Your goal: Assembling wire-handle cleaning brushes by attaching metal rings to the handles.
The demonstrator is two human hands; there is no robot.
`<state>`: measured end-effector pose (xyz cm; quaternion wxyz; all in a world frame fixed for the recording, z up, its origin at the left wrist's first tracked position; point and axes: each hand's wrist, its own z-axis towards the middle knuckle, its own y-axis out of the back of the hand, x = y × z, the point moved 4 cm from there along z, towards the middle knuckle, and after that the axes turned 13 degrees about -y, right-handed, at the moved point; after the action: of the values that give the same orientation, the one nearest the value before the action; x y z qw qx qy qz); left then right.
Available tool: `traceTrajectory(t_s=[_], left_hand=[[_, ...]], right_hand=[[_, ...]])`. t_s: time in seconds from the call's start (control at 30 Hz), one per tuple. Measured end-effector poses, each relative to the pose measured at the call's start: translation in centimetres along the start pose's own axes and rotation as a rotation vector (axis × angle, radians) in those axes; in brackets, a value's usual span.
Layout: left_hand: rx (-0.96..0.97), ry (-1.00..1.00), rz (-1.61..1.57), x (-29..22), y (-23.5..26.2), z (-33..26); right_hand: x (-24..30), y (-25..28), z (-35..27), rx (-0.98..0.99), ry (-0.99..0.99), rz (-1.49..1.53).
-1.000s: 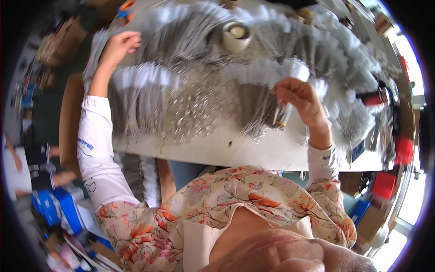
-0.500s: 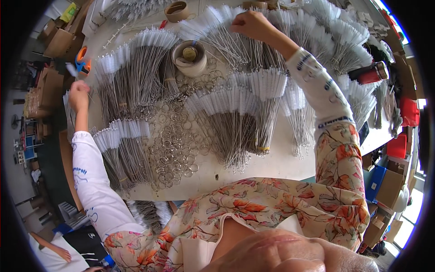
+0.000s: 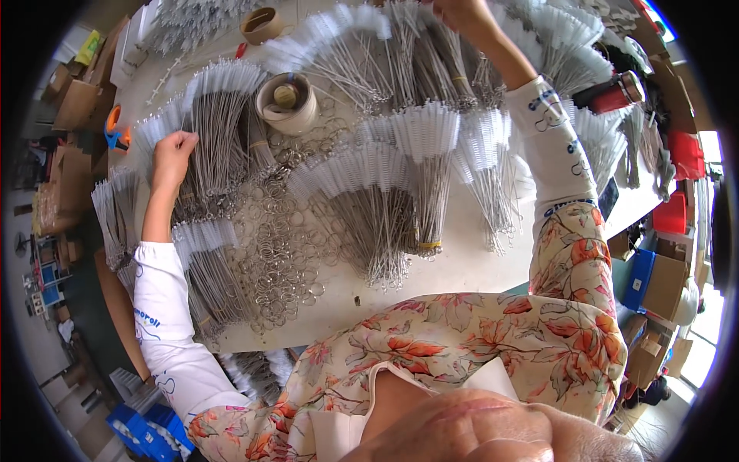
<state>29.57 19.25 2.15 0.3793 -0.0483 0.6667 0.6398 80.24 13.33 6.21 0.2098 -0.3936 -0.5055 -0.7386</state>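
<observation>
Left hand [image 3: 174, 154]: thumb and fingers closed to a pinch at the white bristle heads of a dense bunch of slim brushes with grey wire stems [image 3: 219, 123], left rear. Can't tell if that grip has a brush or only air. Right hand [image 3: 468, 17]: reaches to the top edge of view, fingers partly cut off, over the rear row of white-bristled wire brushes [image 3: 419, 50]. Can't tell how open that grip is or what it holds.

Between the arms: loose heap of thin silvery metal rings [image 3: 277, 258], a wide cream tape roll [image 3: 289, 114] just behind it. Right of the heap, a spread fan of white-bristled brushes [image 3: 362, 181], no band seen on it. Next to that, a tight brush bunch with a yellow band [image 3: 429, 248] near its stem ends.

Status: some bunches gathered and banded, others fanned out; rings lie loose. Can't make out whether any ring is on a stem.

Room: white desk [image 3: 469, 271] shows along the front edge, right of the rings. Left side is tight: another upright brush bunch [image 3: 115, 219] by the edge, orange-handled scissors [image 3: 115, 129] behind. Rear is crowded.
</observation>
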Motion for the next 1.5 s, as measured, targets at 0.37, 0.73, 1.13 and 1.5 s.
traceTrajectory(t_s=[0.37,0.73,1.13,1.5], left_hand=[[-0.017,0.203,-0.250,-2.6,0.7,-0.9],[-0.074,0.154,-0.127,-3.0,0.5,-0.4],[-0.492,-0.066,-0.571,-14.1,6.2,-7.4],[-0.411,0.062,-0.798,-18.9,3.7,-19.3]], right_hand=[[-4.1,-1.4,-1.7,0.013,-0.230,-0.782],[-6.6,0.0,-2.2,0.048,-0.328,-0.465],[-3.3,4.9,-4.9,0.068,-0.226,-0.236],[-13.2,13.4,-0.5,-0.253,-0.491,0.025]])
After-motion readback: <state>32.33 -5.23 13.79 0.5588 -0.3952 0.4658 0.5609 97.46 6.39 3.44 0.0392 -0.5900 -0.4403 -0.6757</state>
